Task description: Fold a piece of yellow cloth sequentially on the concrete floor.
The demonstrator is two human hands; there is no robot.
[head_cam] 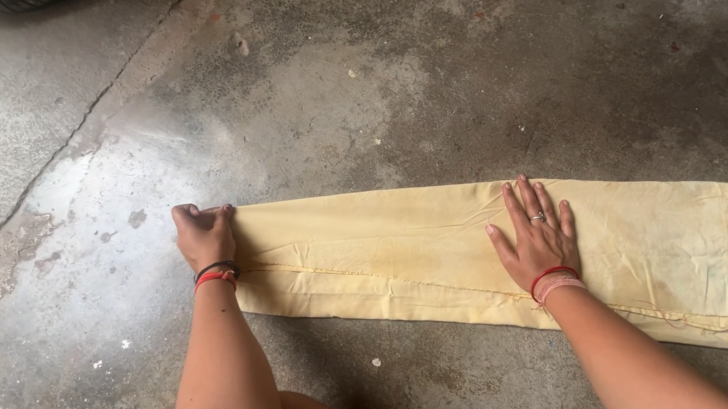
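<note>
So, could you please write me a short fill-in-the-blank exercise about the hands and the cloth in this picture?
1. The folded cloth lying on the concrete floor is pale ____ in colour.
2. The right hand lies ____ on the cloth, fingers spread.
3. The left hand is closed on the cloth's ____ end.
4. A ring shows on the ____ hand.

Missing words: yellow; flat; left; right

Premises are presenting as a garage or yard: stained, cracked concrete floor [350, 78], tyre edge [12, 2] showing at eleven o'clock.
</note>
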